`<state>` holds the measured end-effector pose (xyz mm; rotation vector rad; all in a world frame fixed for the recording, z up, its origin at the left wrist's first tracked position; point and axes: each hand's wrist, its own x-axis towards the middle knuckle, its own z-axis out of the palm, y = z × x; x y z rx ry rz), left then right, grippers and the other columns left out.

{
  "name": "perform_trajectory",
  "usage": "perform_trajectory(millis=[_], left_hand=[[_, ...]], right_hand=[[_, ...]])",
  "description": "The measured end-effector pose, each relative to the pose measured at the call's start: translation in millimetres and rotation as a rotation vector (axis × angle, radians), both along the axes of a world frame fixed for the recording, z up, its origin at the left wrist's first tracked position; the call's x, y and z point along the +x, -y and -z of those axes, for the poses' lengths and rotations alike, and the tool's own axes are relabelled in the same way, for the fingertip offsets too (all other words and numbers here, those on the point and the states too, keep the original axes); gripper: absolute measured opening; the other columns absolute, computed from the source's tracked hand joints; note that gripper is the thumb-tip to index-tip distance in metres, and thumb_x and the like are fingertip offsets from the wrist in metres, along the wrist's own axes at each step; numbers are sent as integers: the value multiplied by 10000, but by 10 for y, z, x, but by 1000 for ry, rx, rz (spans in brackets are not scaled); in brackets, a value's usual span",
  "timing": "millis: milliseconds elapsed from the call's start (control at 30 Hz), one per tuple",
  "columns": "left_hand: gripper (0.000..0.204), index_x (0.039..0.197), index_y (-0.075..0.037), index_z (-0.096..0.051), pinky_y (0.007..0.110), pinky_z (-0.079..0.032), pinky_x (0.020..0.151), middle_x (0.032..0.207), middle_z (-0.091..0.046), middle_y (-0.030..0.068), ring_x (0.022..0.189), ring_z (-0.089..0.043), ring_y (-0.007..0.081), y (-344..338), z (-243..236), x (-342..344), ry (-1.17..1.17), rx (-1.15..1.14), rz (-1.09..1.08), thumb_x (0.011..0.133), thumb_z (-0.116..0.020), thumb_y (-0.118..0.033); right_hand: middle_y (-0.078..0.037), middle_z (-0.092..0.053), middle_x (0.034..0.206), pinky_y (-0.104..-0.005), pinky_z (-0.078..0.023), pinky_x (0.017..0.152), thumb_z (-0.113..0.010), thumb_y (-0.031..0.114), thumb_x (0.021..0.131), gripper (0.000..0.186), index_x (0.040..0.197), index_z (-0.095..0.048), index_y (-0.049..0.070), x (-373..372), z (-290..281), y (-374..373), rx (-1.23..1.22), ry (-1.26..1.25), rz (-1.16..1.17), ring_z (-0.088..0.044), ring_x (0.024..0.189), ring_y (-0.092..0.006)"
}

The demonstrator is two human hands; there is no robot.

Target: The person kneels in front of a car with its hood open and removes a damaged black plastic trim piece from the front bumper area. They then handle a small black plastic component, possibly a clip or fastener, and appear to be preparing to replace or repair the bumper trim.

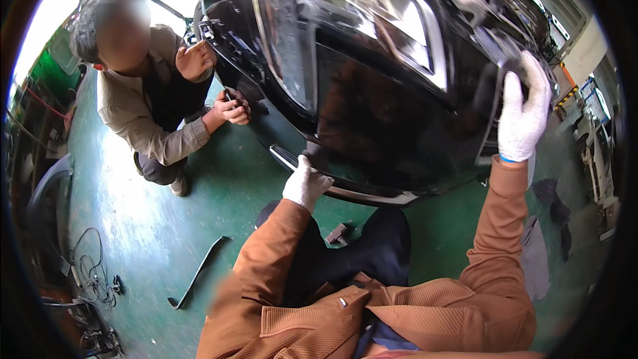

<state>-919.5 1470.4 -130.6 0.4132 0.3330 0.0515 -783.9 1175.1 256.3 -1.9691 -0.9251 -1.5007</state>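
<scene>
A glossy black car door [399, 133] with bright trim fills the upper middle of the head view. My left hand [307, 185], in a white glove, holds its lower edge near the bright strip, with the fingertips partly hidden. At the opposite side of the panel, my white-gloved right hand [524, 113] is wrapped over the upright edge; some fingers are out of sight behind it. A co-worker [149, 93] crouches at the left beside the door's other edge, one hand raised and the other closed around a small dark tool [229, 95].
On the green floor lie a hammer [337, 233] by my legs and a long dark bar [198, 274] to the left. A coiled cable [93, 272] sits farther left. Grey cloth [535, 259] lies at the right, with car parts [591, 159] beyond it.
</scene>
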Motion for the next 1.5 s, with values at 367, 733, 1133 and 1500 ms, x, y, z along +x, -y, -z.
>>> perform_trajectory(millis=[367, 733, 1133, 1500], left_hand=[[400, 1199, -65, -569, 399, -583, 776, 949, -620, 54, 821, -651, 240, -60, -295, -68, -105, 341, -59, 1048, -664, -424], [456, 1278, -59, -551, 361, -578, 746, 1013, -597, 85, 864, -627, 219, 71, -356, -50, -121, 354, -70, 1034, -661, -428], [564, 1313, 21, -548, 371, -556, 835, 1206, -619, 163, 1024, -609, 229, -95, -826, -245, -279, 732, -232, 990, -717, -410], [564, 1286, -33, -692, 449, -430, 1075, 1316, -637, 155, 1208, -572, 355, -460, -3427, 46, 571, 2602, -787, 761, -863, -145]], right_hand=[[-116, -581, 1526, -394, -352, 1240, -642, -17, 868, 623, 1484, -585, 59, 449, -65, 465, -225, -30, 0, -518, 1427, -281], [-143, -667, 1296, -445, -463, 1064, -782, 569, 852, 737, 1381, -655, 71, 756, -102, 771, -305, 186, 121, -615, 1198, -344], [-66, -684, 951, -406, -491, 912, -825, 231, 865, 197, 975, -735, 95, 281, -369, 177, -241, 177, -93, -629, 969, -281], [-100, -637, 785, -415, -532, 727, -789, 234, 904, 195, 843, -699, 72, 543, -437, 40, -193, 311, -33, -647, 772, -311]])
